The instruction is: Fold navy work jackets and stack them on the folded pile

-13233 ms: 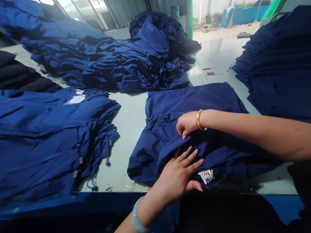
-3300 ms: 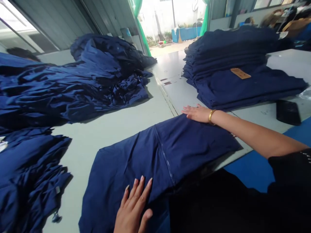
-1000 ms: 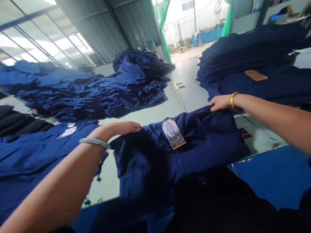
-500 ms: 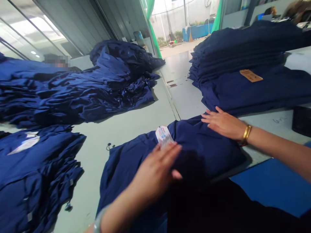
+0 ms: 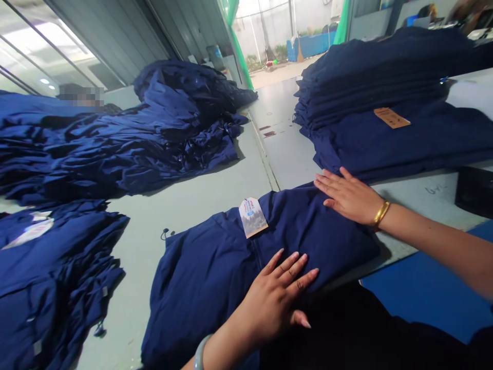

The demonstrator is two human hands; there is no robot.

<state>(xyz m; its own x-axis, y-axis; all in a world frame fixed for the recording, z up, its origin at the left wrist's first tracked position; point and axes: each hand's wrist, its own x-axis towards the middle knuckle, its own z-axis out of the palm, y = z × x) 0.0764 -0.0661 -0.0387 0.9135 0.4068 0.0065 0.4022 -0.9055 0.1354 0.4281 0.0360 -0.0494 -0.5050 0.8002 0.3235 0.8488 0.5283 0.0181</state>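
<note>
My left hand (image 5: 275, 298) and right hand (image 5: 348, 198) lie spread flat, pinching nothing, over the pale worktop (image 5: 185, 246), pressing on the folded navy garment (image 5: 215, 288) there, its paper swing tag (image 5: 252, 217) lying between them.

Hang tag (image 5: 253, 218) on the navy jacket (image 5: 208, 293): print too small to read.
Jacket's near edge: hidden under the person's dark clothing (image 5: 339, 329).
Left forearm (image 5: 219, 352): cut off by the bottom edge, below the jacket.
Black object (image 5: 475, 191), right of the jacket: cut off by the right edge, kind unclear.
Pixelated patch (image 5: 80, 97), far beyond the jacket: blurred.
</note>
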